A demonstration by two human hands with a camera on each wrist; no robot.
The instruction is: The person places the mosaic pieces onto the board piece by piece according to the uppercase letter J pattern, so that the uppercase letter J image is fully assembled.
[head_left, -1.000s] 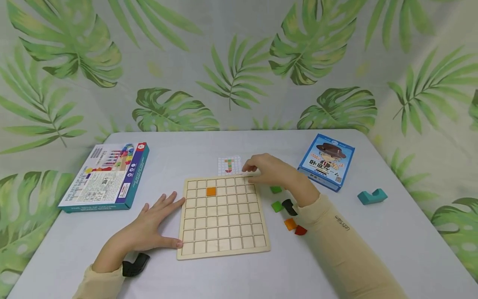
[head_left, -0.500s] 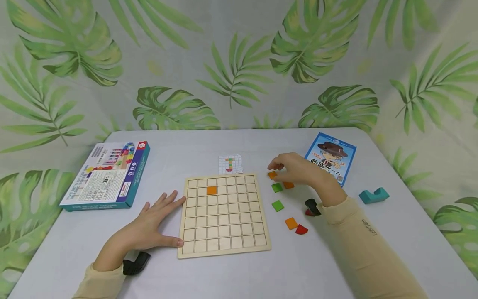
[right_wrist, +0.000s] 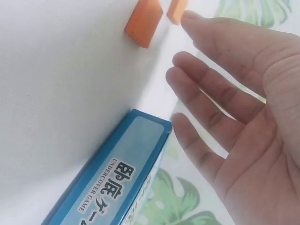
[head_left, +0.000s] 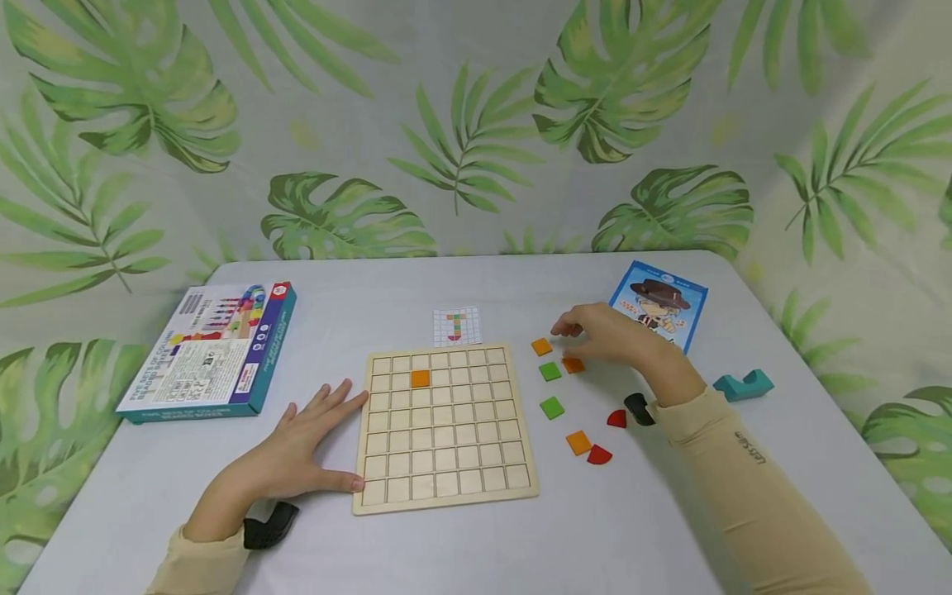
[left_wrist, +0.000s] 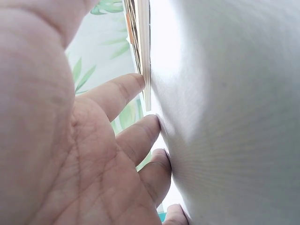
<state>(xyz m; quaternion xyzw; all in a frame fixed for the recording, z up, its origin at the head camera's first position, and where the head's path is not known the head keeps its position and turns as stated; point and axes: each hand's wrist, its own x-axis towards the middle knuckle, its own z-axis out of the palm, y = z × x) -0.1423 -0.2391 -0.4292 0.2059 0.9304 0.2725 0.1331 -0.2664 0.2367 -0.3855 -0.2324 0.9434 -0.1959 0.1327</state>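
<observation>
My left hand (head_left: 297, 454) lies with spread fingers at the left side of a wooden grid board (head_left: 445, 438); its thumb and index finger touch the edge. One orange square tile (head_left: 420, 378) sits in the board's upper part. My right hand (head_left: 613, 337) hovers over the loose tiles with loosely bent fingers, holding nothing. Nearest to it are two orange tiles, one by the fingertips (head_left: 541, 346) and another under the thumb (right_wrist: 144, 22). Below lie green squares (head_left: 549, 372), an orange square (head_left: 578, 443) and two red quarter-round pieces (head_left: 599, 454).
Behind the board lies a small pattern card (head_left: 467, 327). A blue game box (head_left: 662, 302) stands partly behind my right hand. Further right is a teal notched block (head_left: 744, 386). On the left lies a flat printed box (head_left: 208, 351). A leaf-patterned cloth (head_left: 461, 157) hangs behind the table.
My right hand has moved right, from above the board's far right corner to the loose tiles, uncovering several of them. My left hand stays at the board's edge.
</observation>
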